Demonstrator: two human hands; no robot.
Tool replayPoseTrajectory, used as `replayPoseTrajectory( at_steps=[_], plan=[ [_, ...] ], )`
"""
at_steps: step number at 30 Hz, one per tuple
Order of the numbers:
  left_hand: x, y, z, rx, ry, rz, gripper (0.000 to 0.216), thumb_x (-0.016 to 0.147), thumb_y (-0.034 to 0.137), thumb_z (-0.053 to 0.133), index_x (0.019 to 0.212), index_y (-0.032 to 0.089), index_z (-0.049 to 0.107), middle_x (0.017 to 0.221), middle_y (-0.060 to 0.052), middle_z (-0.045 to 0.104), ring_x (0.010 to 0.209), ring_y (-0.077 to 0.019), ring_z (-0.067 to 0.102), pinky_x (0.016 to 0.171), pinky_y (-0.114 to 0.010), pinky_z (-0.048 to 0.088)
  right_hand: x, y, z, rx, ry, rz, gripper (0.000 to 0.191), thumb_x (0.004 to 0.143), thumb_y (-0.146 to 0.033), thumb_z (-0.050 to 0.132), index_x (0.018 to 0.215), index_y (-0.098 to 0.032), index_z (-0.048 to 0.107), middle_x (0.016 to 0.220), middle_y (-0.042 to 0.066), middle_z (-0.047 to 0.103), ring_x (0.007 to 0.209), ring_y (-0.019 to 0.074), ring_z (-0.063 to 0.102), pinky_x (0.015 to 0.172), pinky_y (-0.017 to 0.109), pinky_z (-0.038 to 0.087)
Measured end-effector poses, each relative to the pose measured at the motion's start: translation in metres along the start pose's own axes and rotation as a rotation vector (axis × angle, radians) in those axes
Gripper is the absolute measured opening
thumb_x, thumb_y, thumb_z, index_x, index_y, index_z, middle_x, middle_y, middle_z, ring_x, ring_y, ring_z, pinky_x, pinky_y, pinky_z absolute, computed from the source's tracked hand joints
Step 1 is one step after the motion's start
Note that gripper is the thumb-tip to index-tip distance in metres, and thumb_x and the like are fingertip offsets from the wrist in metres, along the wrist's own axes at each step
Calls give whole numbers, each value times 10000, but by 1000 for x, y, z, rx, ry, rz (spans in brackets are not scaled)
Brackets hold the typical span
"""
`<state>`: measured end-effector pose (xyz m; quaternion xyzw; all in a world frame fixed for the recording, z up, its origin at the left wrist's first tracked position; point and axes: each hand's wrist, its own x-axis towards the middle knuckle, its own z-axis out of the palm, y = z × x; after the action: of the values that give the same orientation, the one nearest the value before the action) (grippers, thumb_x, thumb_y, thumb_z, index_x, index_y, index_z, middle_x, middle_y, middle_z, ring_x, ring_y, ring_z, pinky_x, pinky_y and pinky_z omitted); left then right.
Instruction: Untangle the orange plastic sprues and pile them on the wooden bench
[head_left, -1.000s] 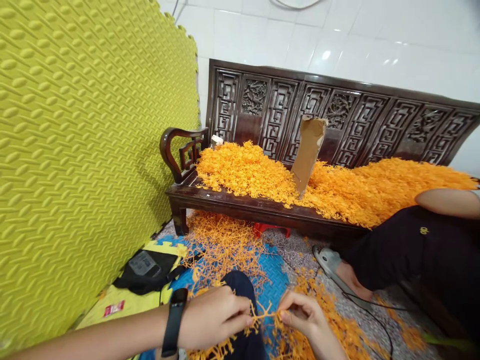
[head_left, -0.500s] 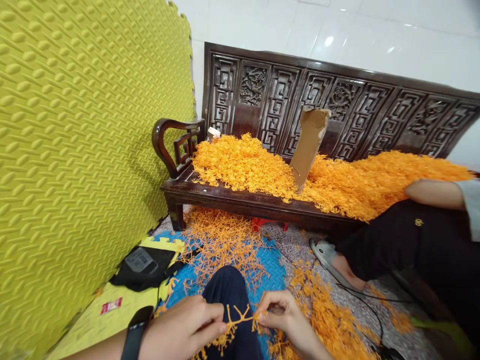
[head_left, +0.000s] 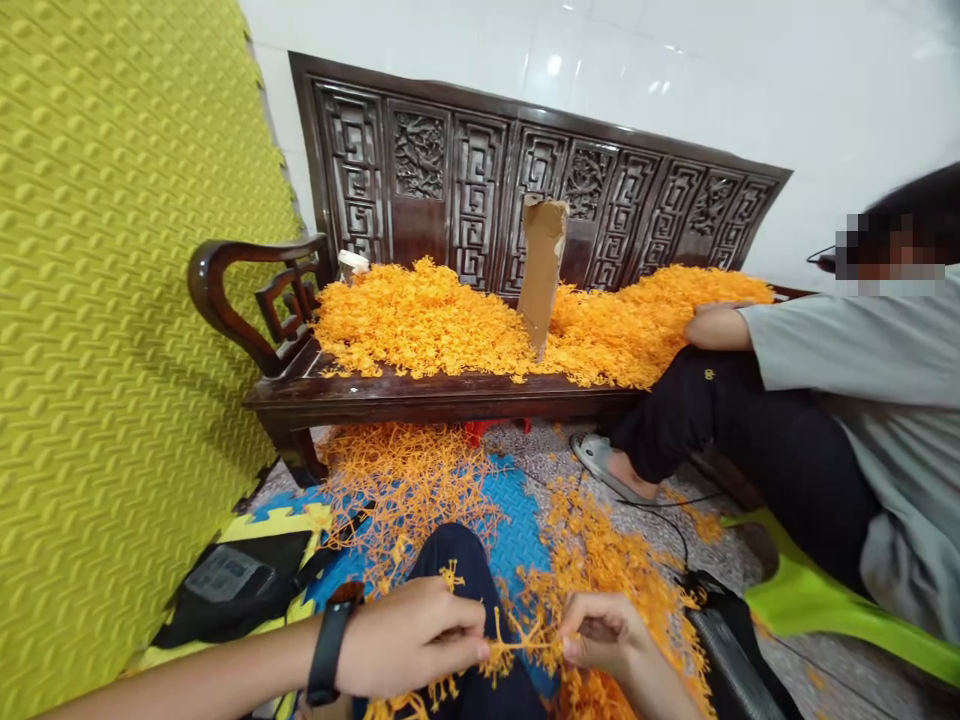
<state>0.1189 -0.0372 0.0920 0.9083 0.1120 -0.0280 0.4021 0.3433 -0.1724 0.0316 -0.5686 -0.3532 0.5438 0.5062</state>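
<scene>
Above my knees, a branched orange plastic sprue (head_left: 523,645) with small pieces at its tips is stretched between my hands. My left hand (head_left: 416,640), with a dark band on the wrist, is closed in a pinch on its left end. The thumb and fingers of my right hand (head_left: 611,640) pinch the right end; part of what lies under those fingertips is hidden. More orange pieces (head_left: 451,574) lie on my dark trouser leg, close to the left hand.
A carved dark wooden bench (head_left: 450,400) bears an orange heap (head_left: 420,320), split by an upright cardboard piece (head_left: 543,270). Thin orange branches (head_left: 420,480) cover the blue mat (head_left: 517,510). On the right, a person (head_left: 847,350) sits on a green stool (head_left: 810,600). A black bag (head_left: 232,580) lies left.
The view has swung to the right, so more of the seated person and the green stool shows. Both hands still grip the orange sprue, with little change in their pose.
</scene>
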Motion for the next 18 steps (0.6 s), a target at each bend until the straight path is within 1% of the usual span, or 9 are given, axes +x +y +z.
replayPoseTrajectory(
  at_steps=[3, 5, 7, 9, 11, 12, 14, 16, 18],
  plan=[
    [-13, -4, -11, -83, 65, -77, 355, 870, 359, 409, 583, 172, 317, 500, 65, 257, 478, -76, 261, 476, -215, 205, -9, 1, -34, -33, 203, -72, 257, 580, -333, 747, 550, -146, 574, 526, -25, 492, 488, 77, 411, 466, 186, 301],
    [-21, -6, -21, -223, 214, -177, 394, 877, 430, 372, 583, 176, 305, 549, 60, 248, 510, -81, 257, 483, -211, 218, -9, 3, -49, -97, 301, -95, 248, 628, -354, 717, 588, -149, 583, 534, -27, 489, 506, 80, 414, 492, 190, 315],
    [-25, -5, -29, -310, 367, -214, 390, 869, 465, 370, 608, 177, 339, 594, 53, 268, 544, -87, 284, 504, -207, 244, -1, 8, -48, -162, 207, -50, 240, 664, -377, 686, 652, -148, 619, 555, -17, 525, 530, 94, 461, 534, 205, 355],
    [-23, -1, -32, -384, 425, -223, 371, 858, 481, 384, 641, 179, 380, 601, 52, 300, 546, -92, 320, 511, -207, 272, 18, 16, -31, -205, -24, 11, 241, 680, -382, 666, 694, -142, 647, 582, -5, 569, 546, 104, 510, 565, 220, 392],
    [-20, 3, -30, -444, 426, -214, 352, 849, 483, 404, 671, 180, 416, 606, 48, 355, 548, -98, 369, 519, -209, 305, 49, 22, -6, -252, -255, 33, 232, 673, -361, 667, 677, -129, 658, 573, -3, 586, 527, 100, 526, 555, 224, 410],
    [-18, 5, -28, -463, 427, -203, 342, 846, 480, 412, 686, 179, 433, 616, 43, 386, 558, -102, 395, 530, -211, 322, 68, 22, 5, -267, -309, 24, 224, 640, -340, 694, 639, -119, 654, 547, -8, 580, 503, 97, 522, 535, 222, 413],
    [-17, 6, -24, -463, 452, -184, 332, 849, 469, 418, 699, 176, 456, 641, 33, 435, 595, -112, 441, 570, -217, 351, 112, 8, 22, -275, -334, -34, 204, 605, -294, 725, 610, -106, 646, 544, -19, 582, 504, 94, 532, 543, 220, 431],
    [-20, 4, -23, -445, 474, -176, 331, 858, 457, 412, 694, 175, 465, 638, 29, 458, 606, -117, 458, 595, -222, 363, 161, -26, 28, -252, -303, -152, 204, 715, -285, 656, 675, -85, 643, 613, -20, 592, 575, 97, 564, 609, 228, 458],
    [-24, -1, -23, -433, 493, -173, 326, 869, 440, 404, 689, 176, 468, 631, 26, 475, 613, -122, 468, 614, -227, 369, 209, -76, 27, -196, -231, -310, 228, 869, -281, 493, 882, -86, 610, 820, 11, 604, 747, 122, 594, 695, 276, 489]
  ],
)
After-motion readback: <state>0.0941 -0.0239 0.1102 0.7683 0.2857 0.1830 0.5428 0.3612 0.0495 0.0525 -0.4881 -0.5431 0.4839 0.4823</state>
